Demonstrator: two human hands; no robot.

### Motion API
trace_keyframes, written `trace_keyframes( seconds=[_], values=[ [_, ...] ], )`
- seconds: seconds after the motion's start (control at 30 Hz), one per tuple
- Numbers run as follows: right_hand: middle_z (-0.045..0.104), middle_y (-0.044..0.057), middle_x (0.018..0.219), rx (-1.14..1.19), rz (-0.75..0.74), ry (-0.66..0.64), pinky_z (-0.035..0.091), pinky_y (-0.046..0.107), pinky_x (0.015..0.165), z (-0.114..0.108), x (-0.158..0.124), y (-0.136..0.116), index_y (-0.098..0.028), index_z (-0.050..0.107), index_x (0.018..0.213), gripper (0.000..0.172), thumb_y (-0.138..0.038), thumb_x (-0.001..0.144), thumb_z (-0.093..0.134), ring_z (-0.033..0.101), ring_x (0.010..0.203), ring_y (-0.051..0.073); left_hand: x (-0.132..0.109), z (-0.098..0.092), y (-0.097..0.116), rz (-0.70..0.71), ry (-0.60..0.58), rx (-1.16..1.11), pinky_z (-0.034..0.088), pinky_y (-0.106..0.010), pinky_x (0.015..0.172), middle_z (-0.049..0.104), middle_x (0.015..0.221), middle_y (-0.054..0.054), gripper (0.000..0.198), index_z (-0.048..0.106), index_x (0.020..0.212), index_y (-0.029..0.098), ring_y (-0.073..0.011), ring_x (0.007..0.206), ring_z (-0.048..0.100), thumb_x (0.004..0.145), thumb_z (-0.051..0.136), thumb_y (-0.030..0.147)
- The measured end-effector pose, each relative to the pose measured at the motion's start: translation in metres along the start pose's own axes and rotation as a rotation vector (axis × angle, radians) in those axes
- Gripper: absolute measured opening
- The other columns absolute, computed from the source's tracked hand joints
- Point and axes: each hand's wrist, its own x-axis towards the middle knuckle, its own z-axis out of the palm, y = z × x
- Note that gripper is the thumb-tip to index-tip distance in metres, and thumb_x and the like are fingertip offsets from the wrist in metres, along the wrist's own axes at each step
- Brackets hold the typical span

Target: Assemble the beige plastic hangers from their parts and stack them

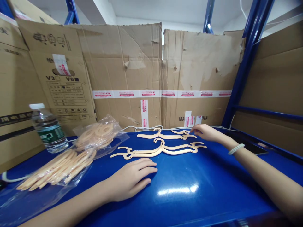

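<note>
First, a water bottle (49, 130) stands behind bagged beige strips (59, 168); next, the left hand (133, 181), palm down, loosely spread, holding nothing, is before two hangers (146, 153) on the blue table (180, 205); the right hand (205, 132) curls by the rear one, grip unclear.

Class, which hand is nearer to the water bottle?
Left. The left hand is right of the water bottle, nearer the camera; the right hand is much farther right, by the far hanger.

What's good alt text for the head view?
A bare right hand reaches toward slim cream hanger-shaped pieces on a glossy blue tabletop; the bare left hand rests in front. Clear plastic bags of cream parts lie at left.
</note>
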Motion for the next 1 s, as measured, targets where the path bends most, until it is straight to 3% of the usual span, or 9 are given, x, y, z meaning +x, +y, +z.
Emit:
trace_keyframes(
  seconds=[0.13,0.3,0.67,1.0],
  values=[
    [0.067,0.013,0.104,0.011,-0.018,0.073,0.044,0.031,0.083,0.015,0.007,0.005,-0.013,0.063,0.106,0.031,-0.014,0.087,0.039,0.061,0.096,0.024,0.000,0.001,-0.001,0.019,0.014,-0.013,0.043,-0.040,0.103,0.055,0.132,-0.008,0.035,0.053,0.128,0.024,-0.0237,0.122,0.051,0.093,0.046,0.022],
    [0.063,0.016,0.115,0.031,-0.064,0.050,0.042,0.033,0.092,0.034,0.015,0.013,-0.011,0.059,0.115,0.033,-0.013,0.087,0.042,0.057,0.108,0.026,0.000,0.001,-0.001,0.017,0.007,-0.007,0.042,-0.039,0.104,0.055,0.132,-0.008,0.034,0.054,0.126,0.022,-0.0234,0.123,0.050,0.093,0.045,0.021],
    [0.063,0.014,0.117,0.118,-0.153,0.031,0.042,0.038,0.096,0.053,0.021,0.021,-0.013,0.063,0.114,0.034,-0.024,0.093,0.038,0.057,0.108,0.025,0.000,0.001,-0.001,0.034,0.022,-0.011,0.043,-0.039,0.103,0.056,0.131,-0.009,0.035,0.054,0.126,0.023,-0.0232,0.121,0.051,0.093,0.045,0.020],
    [0.062,0.016,0.117,0.124,-0.114,0.062,0.041,0.041,0.098,0.066,0.029,0.025,-0.011,0.066,0.112,0.039,-0.023,0.091,0.036,0.055,0.109,0.028,0.001,-0.002,0.002,0.010,-0.011,0.013,0.042,-0.038,0.104,0.055,0.131,-0.008,0.034,0.054,0.127,0.023,-0.0226,0.121,0.051,0.093,0.046,0.021]
  ],
)
